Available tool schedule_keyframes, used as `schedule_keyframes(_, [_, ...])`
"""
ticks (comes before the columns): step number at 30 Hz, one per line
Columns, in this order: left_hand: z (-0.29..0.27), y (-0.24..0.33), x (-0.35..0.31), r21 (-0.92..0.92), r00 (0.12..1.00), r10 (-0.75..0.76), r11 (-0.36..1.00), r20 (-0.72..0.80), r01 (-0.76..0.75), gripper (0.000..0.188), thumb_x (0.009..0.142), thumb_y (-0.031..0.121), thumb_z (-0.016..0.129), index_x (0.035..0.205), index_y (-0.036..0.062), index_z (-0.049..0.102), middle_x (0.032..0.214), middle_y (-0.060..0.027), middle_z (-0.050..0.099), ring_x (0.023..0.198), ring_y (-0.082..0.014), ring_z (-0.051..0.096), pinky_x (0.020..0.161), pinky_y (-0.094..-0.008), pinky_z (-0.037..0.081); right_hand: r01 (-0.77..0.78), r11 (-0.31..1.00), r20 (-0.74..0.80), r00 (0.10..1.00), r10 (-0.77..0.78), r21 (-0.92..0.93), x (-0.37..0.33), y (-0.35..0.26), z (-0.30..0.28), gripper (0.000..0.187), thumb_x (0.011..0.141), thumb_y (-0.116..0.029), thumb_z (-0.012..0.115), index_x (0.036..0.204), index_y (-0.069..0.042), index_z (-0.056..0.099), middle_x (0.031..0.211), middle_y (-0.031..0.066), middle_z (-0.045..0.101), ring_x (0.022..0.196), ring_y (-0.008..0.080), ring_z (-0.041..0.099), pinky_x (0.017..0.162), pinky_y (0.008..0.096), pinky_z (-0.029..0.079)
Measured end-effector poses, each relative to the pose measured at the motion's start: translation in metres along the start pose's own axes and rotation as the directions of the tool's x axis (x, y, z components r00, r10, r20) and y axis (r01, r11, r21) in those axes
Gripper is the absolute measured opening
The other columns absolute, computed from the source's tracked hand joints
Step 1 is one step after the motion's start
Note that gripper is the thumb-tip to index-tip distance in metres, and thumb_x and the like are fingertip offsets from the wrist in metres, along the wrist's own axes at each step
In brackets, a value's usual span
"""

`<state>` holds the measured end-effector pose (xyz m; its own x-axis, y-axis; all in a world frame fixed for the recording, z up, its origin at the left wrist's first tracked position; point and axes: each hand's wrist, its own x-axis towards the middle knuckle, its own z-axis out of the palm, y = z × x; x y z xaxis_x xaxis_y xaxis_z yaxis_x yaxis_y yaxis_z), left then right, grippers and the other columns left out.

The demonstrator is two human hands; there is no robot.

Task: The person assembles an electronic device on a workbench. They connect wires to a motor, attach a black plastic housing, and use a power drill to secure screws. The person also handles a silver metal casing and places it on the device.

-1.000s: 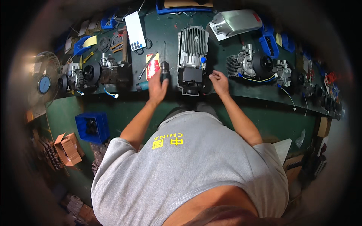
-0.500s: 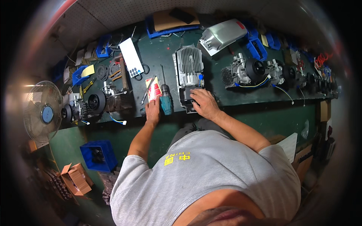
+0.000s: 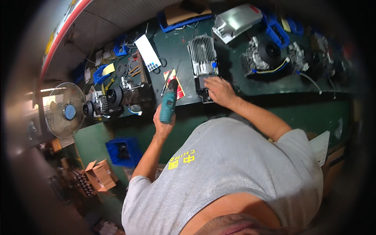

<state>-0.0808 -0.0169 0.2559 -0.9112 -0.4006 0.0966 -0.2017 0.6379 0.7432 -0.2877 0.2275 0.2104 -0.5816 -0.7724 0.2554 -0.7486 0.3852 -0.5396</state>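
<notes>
My left hand (image 3: 163, 124) is wrapped round a teal and black power screwdriver (image 3: 167, 108), raised off the bench's front edge. Its long thin bit points away from me, over a red and yellow card (image 3: 179, 92) with a metal hand tool lying across it. In front of me lies a finned grey metal unit (image 3: 202, 49) with a blue cap on its right side. At the near end of this unit is a black block (image 3: 201, 83). My right hand (image 3: 221, 92) grips that block from the right, fingers bent over it.
Motor assemblies with black fan wheels (image 3: 114, 95) stand at left, and others (image 3: 258, 55) at right. A white power strip (image 3: 148, 51), a silver housing (image 3: 238, 23) and blue bins (image 3: 277, 33) lie farther back. A fan (image 3: 69, 112) stands left; a blue crate (image 3: 123, 152) sits below.
My left hand has taken hold of the power screwdriver and lifted it from the bench toward me. My right hand stays on the black block. The whole view has shifted and tilted.
</notes>
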Motion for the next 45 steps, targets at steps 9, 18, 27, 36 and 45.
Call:
schedule_keyframes(9, [-0.020, 0.097, -0.002, -0.135, 0.997, -0.052, 0.989, 0.050, 0.059, 0.030, 0.091, 0.006, 0.074, 0.120, 0.0025, 0.070, 0.115, -0.0062, 0.071, 0.103, -0.0167, 0.066, 0.093, -0.0326, 0.052, -0.019, 0.997, 0.042, 0.999, 0.016, 0.079, -0.005, 0.007, -0.002, 0.030, 0.086, -0.012, 0.065, 0.116, -0.005, 0.069, 0.137, 0.0050, 0.062, 0.129, 0.0232, 0.053, 0.108, 0.0509, 0.045])
schedule_keyframes(18, [-0.011, 0.124, 0.006, -0.201, 0.984, -0.153, 0.965, 0.096, 0.169, 0.035, 0.088, -0.001, 0.073, 0.123, -0.0010, 0.066, 0.116, -0.0073, 0.072, 0.104, -0.0151, 0.066, 0.094, -0.0310, 0.052, -0.009, 0.997, 0.036, 0.999, 0.006, 0.074, -0.008, 0.010, -0.001, 0.035, 0.084, -0.012, 0.066, 0.119, -0.004, 0.067, 0.137, 0.0062, 0.061, 0.131, 0.0248, 0.051, 0.107, 0.0536, 0.046])
schedule_keyframes(27, [-0.042, 0.180, 0.094, 0.021, 0.896, -0.009, 1.000, 0.444, 0.000, 0.042, 0.088, 0.002, 0.074, 0.128, 0.0004, 0.062, 0.118, -0.0066, 0.070, 0.106, -0.0146, 0.063, 0.095, -0.0328, 0.052, -0.027, 0.999, 0.026, 0.999, 0.026, 0.033, -0.004, 0.016, 0.008, 0.034, 0.084, -0.013, 0.065, 0.116, -0.002, 0.068, 0.135, 0.0074, 0.063, 0.127, 0.0257, 0.054, 0.103, 0.0469, 0.048])
schedule_keyframes(36, [-0.055, 0.211, 0.186, 0.370, 0.761, -0.117, 0.913, 0.638, -0.170, 0.043, 0.081, 0.026, 0.081, 0.119, 0.0090, 0.069, 0.108, -0.0132, 0.074, 0.100, -0.0284, 0.070, 0.089, -0.0390, 0.054, 0.088, 0.996, -0.012, 0.996, -0.088, -0.017, -0.002, 0.018, 0.008, 0.030, 0.082, -0.013, 0.064, 0.109, -0.002, 0.069, 0.132, 0.0085, 0.064, 0.122, 0.0265, 0.058, 0.099, 0.0435, 0.050])
schedule_keyframes(45, [-0.034, 0.240, 0.195, 0.449, 0.778, -0.144, 0.873, 0.612, -0.192, 0.051, 0.083, 0.026, 0.084, 0.127, 0.0064, 0.064, 0.106, -0.0075, 0.073, 0.098, -0.0159, 0.067, 0.088, -0.0349, 0.054, 0.084, 0.996, 0.003, 0.996, -0.084, 0.024, -0.006, 0.018, 0.001, 0.030, 0.082, -0.016, 0.066, 0.106, -0.001, 0.071, 0.136, 0.0122, 0.062, 0.123, 0.0269, 0.056, 0.104, 0.0420, 0.045])
